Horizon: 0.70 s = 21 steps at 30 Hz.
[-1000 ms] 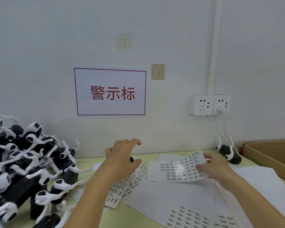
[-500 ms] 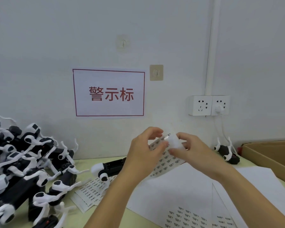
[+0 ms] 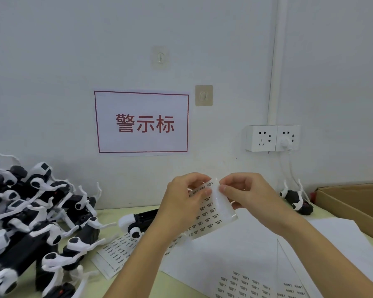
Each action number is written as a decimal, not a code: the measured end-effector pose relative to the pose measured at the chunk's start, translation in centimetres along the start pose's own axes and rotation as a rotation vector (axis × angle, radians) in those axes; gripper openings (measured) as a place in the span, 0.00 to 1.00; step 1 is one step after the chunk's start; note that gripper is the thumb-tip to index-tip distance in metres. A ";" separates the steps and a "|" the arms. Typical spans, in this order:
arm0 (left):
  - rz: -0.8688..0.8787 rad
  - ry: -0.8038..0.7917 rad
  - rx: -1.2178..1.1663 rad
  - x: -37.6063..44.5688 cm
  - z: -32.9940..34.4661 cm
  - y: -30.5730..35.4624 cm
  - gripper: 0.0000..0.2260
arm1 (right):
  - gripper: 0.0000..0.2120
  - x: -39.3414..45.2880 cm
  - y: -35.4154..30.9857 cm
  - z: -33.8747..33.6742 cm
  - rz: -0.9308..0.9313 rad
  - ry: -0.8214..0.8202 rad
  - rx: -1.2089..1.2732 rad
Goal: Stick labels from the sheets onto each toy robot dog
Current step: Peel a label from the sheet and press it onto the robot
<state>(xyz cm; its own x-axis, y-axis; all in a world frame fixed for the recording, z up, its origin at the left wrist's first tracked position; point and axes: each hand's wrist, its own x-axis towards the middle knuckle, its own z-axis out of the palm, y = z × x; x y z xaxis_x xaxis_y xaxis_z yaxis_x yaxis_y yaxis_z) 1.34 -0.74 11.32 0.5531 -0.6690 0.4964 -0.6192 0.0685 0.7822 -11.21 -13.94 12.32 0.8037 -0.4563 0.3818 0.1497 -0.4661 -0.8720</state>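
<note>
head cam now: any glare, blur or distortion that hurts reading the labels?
Head view: even, soft lighting with faint shadows; a pale sheen on the bare strip of the label sheet pinched between left hand and right hand; label print too small and soft to read; wide-angle bowing at the edges; the toy robot dogs at lower left look smeared.

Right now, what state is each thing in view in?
left hand: holds the label sheet up.
right hand: pinches the sheet's top corner.
label sheet: lifted off the table, partly bare.
toy robot dog: lying on the table behind the sheet.
pile of robot dogs: heaped at left.
cardboard box: open.
right socket: plug in.
</note>
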 end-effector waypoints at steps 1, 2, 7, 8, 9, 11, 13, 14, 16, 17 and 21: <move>-0.001 -0.009 0.002 0.0 0.0 0.0 0.06 | 0.07 0.0 0.0 0.0 0.003 -0.001 0.007; 0.000 -0.024 0.006 0.0 0.0 0.1 0.06 | 0.08 0.0 -0.1 0.1 0.005 -0.003 0.011; 0.037 -0.037 0.039 -0.3 0.0 0.2 0.07 | 0.09 0.0 -0.1 0.3 0.023 0.017 0.034; 0.059 0.010 0.064 -0.3 0.1 0.2 0.08 | 0.07 0.0 -0.1 0.4 0.027 0.024 0.044; 0.084 0.070 0.092 -0.4 0.3 0.2 0.09 | 0.06 0.0 0.0 0.4 0.030 0.034 0.051; 0.134 0.185 0.140 -0.5 0.7 0.2 0.08 | 0.08 0.0 0.1 0.6 0.028 0.067 0.054; 0.169 0.239 0.183 -0.5 1.1 0.2 0.08 | 0.11 0.1 0.3 0.9 0.026 0.102 0.040; 0.174 0.241 0.195 -0.4 1.3 0.2 0.07 | 0.11 0.1 0.4 1.1 0.026 0.115 0.030; 0.151 0.221 0.175 -0.4 1.4 0.3 0.07 | 0.09 0.2 0.6 1.3 0.022 0.141 0.009; 0.132 0.212 0.143 -0.4 1.5 0.3 0.07 | 0.08 0.3 0.6 1.3 0.018 0.153 -0.002; 0.080 0.196 0.053 -0.4 1.6 0.5 0.06 | 0.07 0.3 0.6 1.5 0.009 0.168 -0.020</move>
<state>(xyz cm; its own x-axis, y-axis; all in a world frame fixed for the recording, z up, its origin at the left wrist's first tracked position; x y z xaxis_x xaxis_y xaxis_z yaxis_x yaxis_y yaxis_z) -0.08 -1.62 10.90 0.5955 -0.5056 0.6243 -0.6914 0.0732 0.7188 -10.06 -13.23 11.44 0.6968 -0.5805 0.4213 0.1298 -0.4756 -0.8700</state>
